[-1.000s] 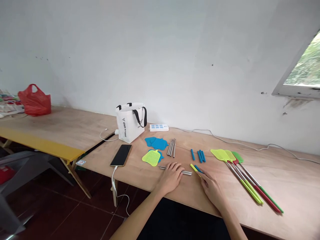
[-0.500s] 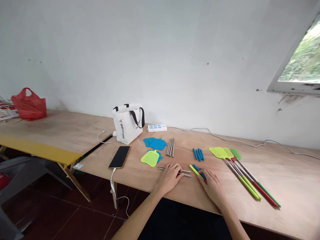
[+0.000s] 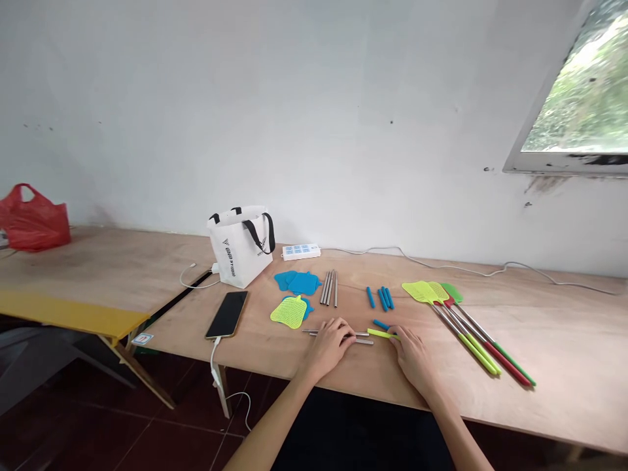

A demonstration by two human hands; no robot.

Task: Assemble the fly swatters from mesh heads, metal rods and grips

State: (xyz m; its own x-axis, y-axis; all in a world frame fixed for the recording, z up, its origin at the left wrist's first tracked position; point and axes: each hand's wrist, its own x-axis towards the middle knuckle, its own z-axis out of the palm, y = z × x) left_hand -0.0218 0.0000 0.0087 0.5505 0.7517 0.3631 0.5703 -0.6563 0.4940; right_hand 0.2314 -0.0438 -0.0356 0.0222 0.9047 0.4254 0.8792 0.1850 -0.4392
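Two thin metal rods lying flat near table edge, yellow-green sleeve touching their right end

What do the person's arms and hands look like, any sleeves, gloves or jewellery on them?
Both forearms are bare as far as the picture shows, with no sleeves in view. The left hand and right hand wear no gloves, and no rings, watch or bracelet can be seen. The arms look slim, the fingers long.

Table: bare plywood, matt, visible grain. Rods under left hand: bright smooth metal. Yellow-green sleeve at right hand: matt (rubbery-looking) plastic. Swatter heads: perforated plastic mesh. Phone: glossy glass. Tote bag: white cloth.
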